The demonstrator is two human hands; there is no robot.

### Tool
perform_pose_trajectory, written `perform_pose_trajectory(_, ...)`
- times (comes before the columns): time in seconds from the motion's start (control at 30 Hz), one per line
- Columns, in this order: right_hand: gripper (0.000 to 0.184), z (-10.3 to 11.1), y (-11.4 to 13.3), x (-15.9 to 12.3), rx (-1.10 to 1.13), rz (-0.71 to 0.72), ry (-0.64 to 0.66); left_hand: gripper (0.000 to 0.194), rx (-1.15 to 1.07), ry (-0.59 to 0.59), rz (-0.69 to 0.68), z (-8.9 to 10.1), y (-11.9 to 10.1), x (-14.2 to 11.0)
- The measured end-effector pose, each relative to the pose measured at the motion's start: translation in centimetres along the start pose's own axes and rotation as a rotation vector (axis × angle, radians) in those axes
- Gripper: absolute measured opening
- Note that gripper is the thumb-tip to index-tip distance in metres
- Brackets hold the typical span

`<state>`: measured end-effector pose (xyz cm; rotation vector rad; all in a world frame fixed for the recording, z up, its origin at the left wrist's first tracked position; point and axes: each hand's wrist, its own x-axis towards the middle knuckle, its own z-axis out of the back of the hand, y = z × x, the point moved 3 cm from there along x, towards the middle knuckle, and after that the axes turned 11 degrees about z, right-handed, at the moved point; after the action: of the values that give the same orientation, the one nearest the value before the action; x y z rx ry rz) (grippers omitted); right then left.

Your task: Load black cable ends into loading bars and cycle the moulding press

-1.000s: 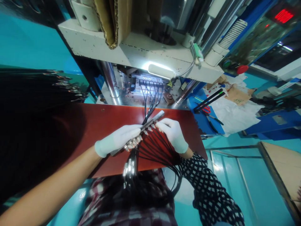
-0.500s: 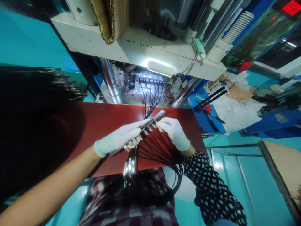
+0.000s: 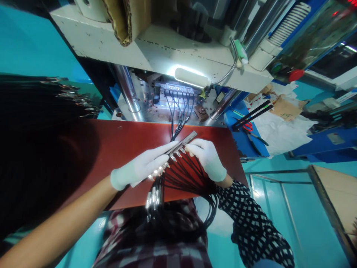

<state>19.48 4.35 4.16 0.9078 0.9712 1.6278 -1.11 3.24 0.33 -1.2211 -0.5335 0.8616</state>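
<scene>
My left hand (image 3: pixel 145 165), in a white glove, is closed around a long metal bar (image 3: pixel 182 143) held at a slant over the red-brown board (image 3: pixel 119 149). Along the bar's near edge sits a row of silver connectors (image 3: pixel 173 159), with black cables (image 3: pixel 185 175) fanning out from them. At the bar's upper right end, my gloved right hand (image 3: pixel 206 156) pinches a connector at the end of a cable; the fingertips partly hide it. Below hangs a bundle of silver cable ends (image 3: pixel 153 201), close to my lap.
Behind the board stands a press, its lit mould (image 3: pixel 175 97) holding several black cables under a lamp (image 3: pixel 191 77). A big heap of black cables (image 3: pixel 41 108) lies at left. Red-handled pliers (image 3: pixel 251 134) rest on a blue surface at right, near a red button (image 3: pixel 296 75).
The metal bar has tilted slightly in my left hand, showing more of its top face. My right hand stays at the same end; the whole view has shifted a little.
</scene>
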Motion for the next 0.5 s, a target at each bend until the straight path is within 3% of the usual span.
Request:
perform_pose_trajectory(0.27, 0.031, 0.3, -1.4, -0.4, -0.090, 0.057, 0.053, 0.057, 0.022, -0.041, 0.014, -0.3, 0.2, -0.1)
perform_pose_trajectory(0.5, 0.016, 0.3, -1.0, -1.7, -0.364, 0.113, -0.036, 0.056, 0.006, -0.043, 0.047, -0.3, -0.3, -0.1)
